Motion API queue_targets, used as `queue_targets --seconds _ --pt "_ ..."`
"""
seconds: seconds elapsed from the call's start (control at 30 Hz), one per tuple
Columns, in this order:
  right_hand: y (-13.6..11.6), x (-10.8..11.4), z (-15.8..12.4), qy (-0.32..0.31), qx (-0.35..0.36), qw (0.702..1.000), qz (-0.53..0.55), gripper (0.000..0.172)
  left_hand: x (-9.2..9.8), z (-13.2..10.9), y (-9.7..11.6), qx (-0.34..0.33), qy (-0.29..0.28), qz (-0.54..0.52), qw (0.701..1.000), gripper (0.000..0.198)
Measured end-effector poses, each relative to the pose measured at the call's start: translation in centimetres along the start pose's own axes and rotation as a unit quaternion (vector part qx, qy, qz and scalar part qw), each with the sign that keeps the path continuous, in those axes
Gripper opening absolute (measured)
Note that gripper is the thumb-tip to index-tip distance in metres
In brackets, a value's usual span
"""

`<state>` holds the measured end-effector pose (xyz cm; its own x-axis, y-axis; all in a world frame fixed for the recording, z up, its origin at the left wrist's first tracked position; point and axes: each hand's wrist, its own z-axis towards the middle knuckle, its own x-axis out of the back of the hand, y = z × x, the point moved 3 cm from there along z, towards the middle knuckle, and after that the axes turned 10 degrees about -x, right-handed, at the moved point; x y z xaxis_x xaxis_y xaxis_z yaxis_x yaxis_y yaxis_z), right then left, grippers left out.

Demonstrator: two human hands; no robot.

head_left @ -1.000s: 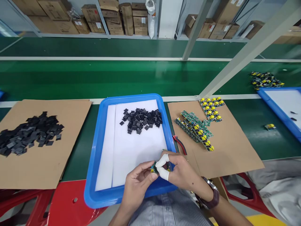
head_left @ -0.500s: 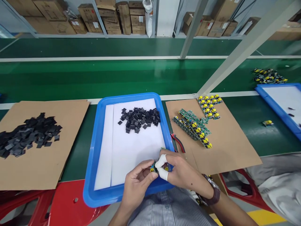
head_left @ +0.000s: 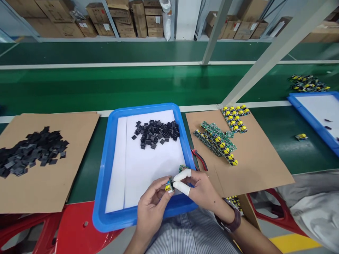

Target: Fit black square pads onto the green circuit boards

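Observation:
Over the near edge of the blue tray (head_left: 102, 169), my left hand (head_left: 153, 204) pinches a small circuit board with a yellow part (head_left: 169, 185) between thumb and fingers. My right hand (head_left: 197, 187) has white covers on its thumb and index finger, whose tips touch or nearly touch the board's right side. Whether its curled fingers hold anything is hidden. Just beyond them, another green board (head_left: 182, 168) shows at the tray's right edge. Black square pieces (head_left: 156, 132) lie heaped on the tray's white lining.
Cardboard at right carries rows of circuit boards (head_left: 218, 141); red-handled pliers (head_left: 200, 159) lie beside the tray. More black pieces (head_left: 34, 150) sit on the left cardboard. A slanted metal post (head_left: 262, 56) rises behind. A person's sleeve (head_left: 315, 211) is at far right.
My right thumb and index finger have opened slightly and drawn back from the board. My left hand has shifted a little left with it, so more of the board shows.

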<state>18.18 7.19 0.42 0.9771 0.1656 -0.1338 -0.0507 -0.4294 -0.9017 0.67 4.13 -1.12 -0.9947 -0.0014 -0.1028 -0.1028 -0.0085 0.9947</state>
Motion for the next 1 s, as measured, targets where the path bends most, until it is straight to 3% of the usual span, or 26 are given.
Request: queue_targets --seconds 0.23,0.43,0.83,1.0 --pt "0.6 -0.9 0.2 -0.014 -0.047 0.996 0.078 0.029 -0.1 -0.6 -0.3 -0.075 -0.014 0.041 0.996 0.036" --pt "1.0 -1.6 0.4 -0.003 -0.078 0.986 0.147 0.03 -0.3 -0.8 0.5 -0.143 0.0 0.127 0.982 0.044" --pt "2.3 -2.0 0.0 0.021 -0.102 0.965 0.239 0.031 -0.3 -0.7 0.9 -0.124 -0.02 0.132 0.983 0.041" --pt "2.7 -3.3 0.9 0.04 -0.077 0.968 0.236 0.033 0.5 0.0 1.3 -0.143 0.015 0.165 0.976 0.029"
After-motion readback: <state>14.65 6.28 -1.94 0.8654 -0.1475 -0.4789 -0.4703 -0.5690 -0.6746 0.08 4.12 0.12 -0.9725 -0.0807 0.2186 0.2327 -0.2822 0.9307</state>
